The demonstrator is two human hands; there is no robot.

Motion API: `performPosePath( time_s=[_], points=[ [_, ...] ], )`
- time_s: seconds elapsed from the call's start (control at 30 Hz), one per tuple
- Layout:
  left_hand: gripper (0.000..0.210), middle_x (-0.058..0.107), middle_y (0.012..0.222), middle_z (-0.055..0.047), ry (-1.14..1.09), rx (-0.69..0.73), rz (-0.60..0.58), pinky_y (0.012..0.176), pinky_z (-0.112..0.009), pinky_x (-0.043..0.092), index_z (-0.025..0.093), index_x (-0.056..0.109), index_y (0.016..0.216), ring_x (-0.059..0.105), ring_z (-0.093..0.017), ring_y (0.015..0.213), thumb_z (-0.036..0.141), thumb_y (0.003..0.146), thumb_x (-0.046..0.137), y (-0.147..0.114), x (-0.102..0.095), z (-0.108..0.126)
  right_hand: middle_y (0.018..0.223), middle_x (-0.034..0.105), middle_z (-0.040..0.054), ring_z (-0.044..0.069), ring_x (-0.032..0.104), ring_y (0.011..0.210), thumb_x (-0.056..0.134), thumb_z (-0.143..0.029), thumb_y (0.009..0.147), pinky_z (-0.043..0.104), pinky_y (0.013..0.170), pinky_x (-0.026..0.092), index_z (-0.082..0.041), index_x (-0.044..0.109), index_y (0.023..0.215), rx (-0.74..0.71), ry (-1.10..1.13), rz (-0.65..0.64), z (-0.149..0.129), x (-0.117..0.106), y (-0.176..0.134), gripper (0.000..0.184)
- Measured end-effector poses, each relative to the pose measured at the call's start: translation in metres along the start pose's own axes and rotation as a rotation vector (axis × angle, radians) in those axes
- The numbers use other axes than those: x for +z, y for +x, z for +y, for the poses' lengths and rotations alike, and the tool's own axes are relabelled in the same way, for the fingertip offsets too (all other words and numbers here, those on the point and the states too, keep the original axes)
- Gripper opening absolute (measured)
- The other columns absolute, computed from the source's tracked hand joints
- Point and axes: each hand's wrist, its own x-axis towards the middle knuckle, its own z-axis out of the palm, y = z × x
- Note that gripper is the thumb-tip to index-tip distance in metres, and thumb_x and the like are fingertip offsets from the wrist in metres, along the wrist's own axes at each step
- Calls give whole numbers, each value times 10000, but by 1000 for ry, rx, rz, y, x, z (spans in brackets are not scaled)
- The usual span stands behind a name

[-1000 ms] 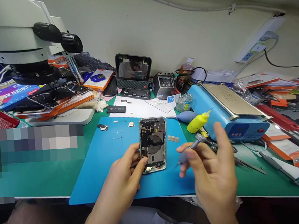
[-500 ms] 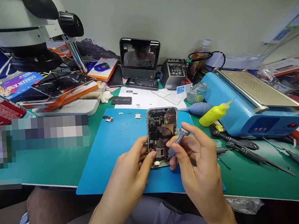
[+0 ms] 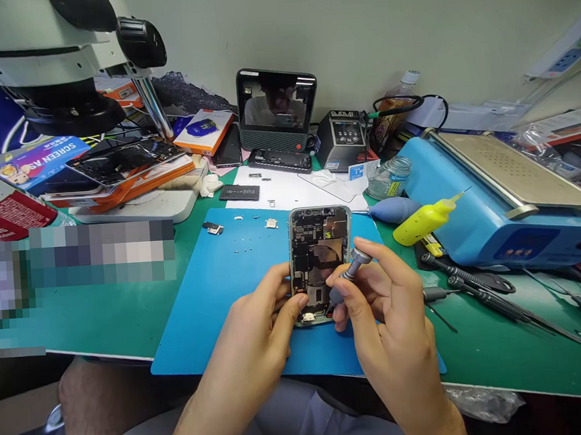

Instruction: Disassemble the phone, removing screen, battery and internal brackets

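An opened smartphone (image 3: 321, 255), its inner boards bare, is tilted up over the blue mat (image 3: 193, 315). My left hand (image 3: 262, 321) grips its lower left edge, thumb on the frame. In my right hand (image 3: 382, 304) is a small grey screwdriver (image 3: 349, 276), forefinger on its cap. Its lower end meets the phone's bottom right corner; the tip itself is too small to make out. Beyond the phone, a small metal part (image 3: 271, 224), a black-and-silver module (image 3: 213, 228) and several tiny screws (image 3: 246, 250) lie on the mat.
A microscope (image 3: 70, 73) looms at the left. Behind the mat are a flat battery (image 3: 240, 193) on white paper and a screen device (image 3: 278, 107). To the right stand a blue heating machine (image 3: 477, 212), a yellow bottle (image 3: 423, 224) and several tweezers (image 3: 502, 303).
The whole view has shifted slightly. Both hands keep the same grip on the phone and screwdriver, and the screwdriver stays at the phone's lower right corner.
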Motion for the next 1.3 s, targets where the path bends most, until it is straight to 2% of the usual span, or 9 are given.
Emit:
performPosePath(
  time_s=[0.17, 0.4, 0.63, 0.77, 0.87, 0.97, 1.07, 1.2, 1.3],
  points=[
    [376, 786, 947, -9, -47, -31, -30, 520, -242, 448, 260, 614, 1500, 575, -158, 607, 389, 1153, 547, 0, 0, 0, 1154, 778, 27, 111, 718, 658, 613, -240, 1142, 240, 547, 628, -371, 511, 1594, 6, -64, -23, -1, -2, 3, 482],
    [359, 809, 1273, -69, -55, 4, -25, 567, -244, 488, 272, 630, 1490, 639, -171, 727, 379, 1162, 532, 1, 1, 2, 1208, 738, 45, 150, 724, 759, 635, -262, 1124, 295, 661, 667, -364, 562, 1556, -25, -128, -87, -12, -6, 12, 450],
    [322, 789, 1176, -51, 49, 17, 24, 553, -272, 467, 278, 659, 1443, 601, -152, 641, 367, 1152, 551, -1, 0, 1, 1177, 736, 35, 159, 691, 776, 664, -212, 1095, 302, 690, 635, -354, 602, 1525, -66, -98, -119, -12, -8, 20, 457],
    [282, 746, 1259, -66, 77, 34, 38, 568, -275, 472, 290, 677, 1400, 712, -200, 847, 359, 1159, 546, 0, 0, 2, 1280, 739, 28, 171, 734, 905, 618, -228, 1119, 314, 781, 634, -403, 580, 1556, 3, -31, -167, -6, -11, 21, 472],
    [268, 739, 1270, -74, 67, 44, 28, 596, -276, 485, 297, 683, 1388, 740, -240, 1004, 365, 1168, 545, 0, 0, 2, 1256, 704, 15, 128, 666, 786, 699, -226, 1089, 302, 745, 621, -397, 575, 1549, -29, -35, -131, -4, -8, 19, 506],
    [259, 732, 1271, -73, 57, 46, 22, 608, -275, 495, 300, 685, 1379, 740, -240, 1020, 356, 1178, 532, -1, 0, 2, 1178, 639, 5, 102, 573, 711, 775, -187, 1042, 275, 670, 581, -363, 607, 1513, -100, -62, -85, -4, -5, 18, 531],
    [253, 710, 1296, -76, 64, 56, 25, 595, -266, 495, 301, 680, 1380, 732, -241, 1036, 343, 1177, 536, -2, 0, 2, 1152, 621, 5, 108, 572, 747, 723, -162, 1068, 272, 693, 565, -346, 617, 1517, -106, -81, -98, -7, -5, 18, 498],
    [243, 677, 1271, -91, 112, 88, 41, 570, -256, 487, 282, 677, 1366, 720, -253, 1061, 308, 1176, 529, -4, 2, 2, 1215, 662, 36, 173, 655, 977, 517, -139, 1132, 325, 841, 590, -342, 601, 1559, -126, -93, -129, -8, -9, 18, 480],
    [245, 663, 1198, -75, 126, 144, 66, 570, -252, 483, 285, 662, 1366, 713, -252, 1067, 245, 1169, 523, -4, 3, 1, 1260, 658, 51, 170, 640, 912, 570, -172, 1116, 328, 784, 600, -333, 578, 1584, -169, -88, -136, -6, -8, 16, 494]
  ],
)
